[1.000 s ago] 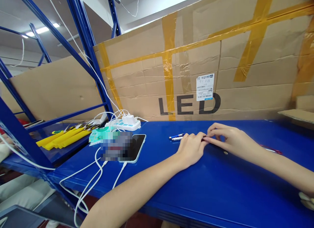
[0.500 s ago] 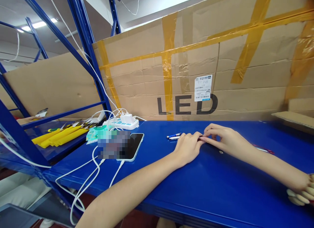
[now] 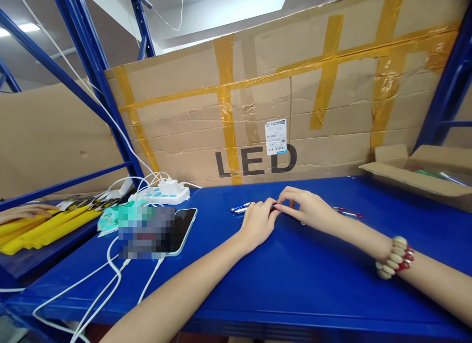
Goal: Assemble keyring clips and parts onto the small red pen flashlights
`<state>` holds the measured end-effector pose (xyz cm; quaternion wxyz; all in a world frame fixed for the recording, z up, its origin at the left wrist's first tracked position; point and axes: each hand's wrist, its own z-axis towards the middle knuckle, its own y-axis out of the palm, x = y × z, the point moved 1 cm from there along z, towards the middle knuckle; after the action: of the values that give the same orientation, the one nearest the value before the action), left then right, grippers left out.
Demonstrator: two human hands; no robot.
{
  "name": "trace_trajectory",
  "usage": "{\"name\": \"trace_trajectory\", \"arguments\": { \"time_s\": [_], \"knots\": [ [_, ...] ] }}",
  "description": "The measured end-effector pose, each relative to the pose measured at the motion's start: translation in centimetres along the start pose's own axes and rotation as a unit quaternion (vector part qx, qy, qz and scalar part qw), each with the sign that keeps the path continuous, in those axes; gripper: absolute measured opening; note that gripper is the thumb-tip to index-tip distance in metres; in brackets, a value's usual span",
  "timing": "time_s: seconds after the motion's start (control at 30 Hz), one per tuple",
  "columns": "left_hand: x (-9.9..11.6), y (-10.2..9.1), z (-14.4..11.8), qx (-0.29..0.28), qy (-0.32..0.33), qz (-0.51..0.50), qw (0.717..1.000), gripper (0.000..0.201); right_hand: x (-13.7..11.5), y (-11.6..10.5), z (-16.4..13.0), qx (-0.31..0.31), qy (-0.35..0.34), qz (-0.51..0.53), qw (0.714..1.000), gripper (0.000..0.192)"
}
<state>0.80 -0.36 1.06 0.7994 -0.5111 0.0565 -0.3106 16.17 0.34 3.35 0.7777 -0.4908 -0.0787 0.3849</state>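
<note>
On the blue tabletop, my left hand (image 3: 258, 222) curls palm-down over two pens (image 3: 240, 208), one blue and one silvery. Their ends stick out to its left; the rest is under the fingers. My right hand (image 3: 308, 207) meets it, thumb and forefinger pinched at the left fingertips. Something small and dark (image 3: 273, 207) shows between the two hands, too hidden to name. A beaded bracelet (image 3: 396, 258) circles the right wrist. Partly behind the right forearm lies a red pen-like item (image 3: 346, 212).
To the left, a phone (image 3: 184, 230) lies on the blue table (image 3: 295, 284) among white cables. A power strip (image 3: 173, 193) sits behind it. An open carton (image 3: 416, 178) stands at the right, a large LED carton (image 3: 184, 131) at the back. Another person's hand (image 3: 27, 212) touches yellow items (image 3: 47, 225).
The view has swung right, bringing the open carton and bracelet further into sight. Both hands keep the same pose. At far left, the other person's hand now lies over the yellow items.
</note>
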Motion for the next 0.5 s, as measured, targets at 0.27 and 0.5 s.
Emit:
{"name": "trace_trajectory", "arguments": {
  "time_s": [0.27,0.5],
  "knots": [
    [0.1,-0.3,0.0,0.022,-0.020,-0.032,0.999,0.021,2.2,-2.7,0.6,0.079,0.169,-0.076,0.980,0.036],
    [0.3,-0.5,0.0,0.026,-0.009,-0.032,0.999,0.019,6.0,-3.7,0.1,-0.092,0.306,-0.173,0.932,0.021]
  ]
}}
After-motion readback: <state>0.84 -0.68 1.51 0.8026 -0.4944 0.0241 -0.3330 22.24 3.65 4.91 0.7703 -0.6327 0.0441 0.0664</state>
